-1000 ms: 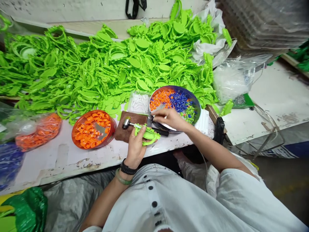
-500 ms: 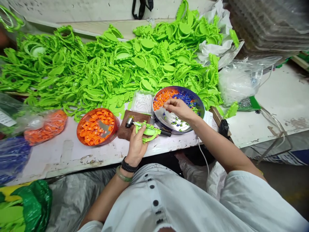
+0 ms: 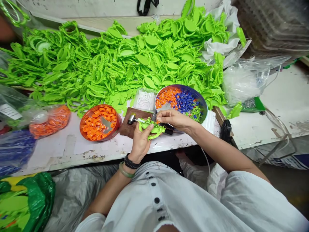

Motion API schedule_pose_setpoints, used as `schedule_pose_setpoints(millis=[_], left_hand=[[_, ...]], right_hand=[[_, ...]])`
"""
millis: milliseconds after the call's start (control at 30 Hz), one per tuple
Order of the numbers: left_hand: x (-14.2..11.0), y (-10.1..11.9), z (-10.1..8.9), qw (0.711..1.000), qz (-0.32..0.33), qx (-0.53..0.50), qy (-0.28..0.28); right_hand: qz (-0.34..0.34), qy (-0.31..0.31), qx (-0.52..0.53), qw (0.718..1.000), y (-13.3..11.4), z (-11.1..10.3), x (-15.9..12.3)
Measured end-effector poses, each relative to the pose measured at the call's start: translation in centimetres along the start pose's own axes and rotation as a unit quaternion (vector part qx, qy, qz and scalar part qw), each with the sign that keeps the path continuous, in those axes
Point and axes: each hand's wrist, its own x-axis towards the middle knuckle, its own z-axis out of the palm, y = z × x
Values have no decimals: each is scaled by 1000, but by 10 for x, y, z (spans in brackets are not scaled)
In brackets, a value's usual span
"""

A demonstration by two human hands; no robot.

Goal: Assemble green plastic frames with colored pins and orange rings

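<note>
My left hand is closed around a green plastic oval frame with a toothed edge, thumb on top. Fingertips pinched, my right hand holds a small orange piece close to the frame's upper right edge. A hammer with a metal head lies behind the frame, its handle partly covered by it. Under the hammer is a brown block. Just beyond my right hand stands a round tray of small orange, blue and green pieces.
A heap of green plastic parts covers the table's back. To the left stand a red bowl of orange rings and a bag of orange parts. A clear box holds white pieces. Plastic bags lie at right.
My right hand has moved left and down from over the round tray to the green frame, with a small orange piece in its fingertips. My left hand keeps hold of the frame.
</note>
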Motion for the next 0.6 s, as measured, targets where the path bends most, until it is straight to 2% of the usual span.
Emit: schedule_pose_setpoints(millis=[167,300,467,600], left_hand=[[-1,-1,1,1000,9,14,7],[-1,-1,2,1000,14,12,19],[-1,0,3,1000,5,8,14],[-2,0,3,1000,0,7,11]], right_hand=[[21,3,-17,1000,-2,4,-1],[13,6,-31,999,-3,7,-4],[9,-26,-26,999,-6,6,-6],[20,-42,-61,997,-8,4,-6]])
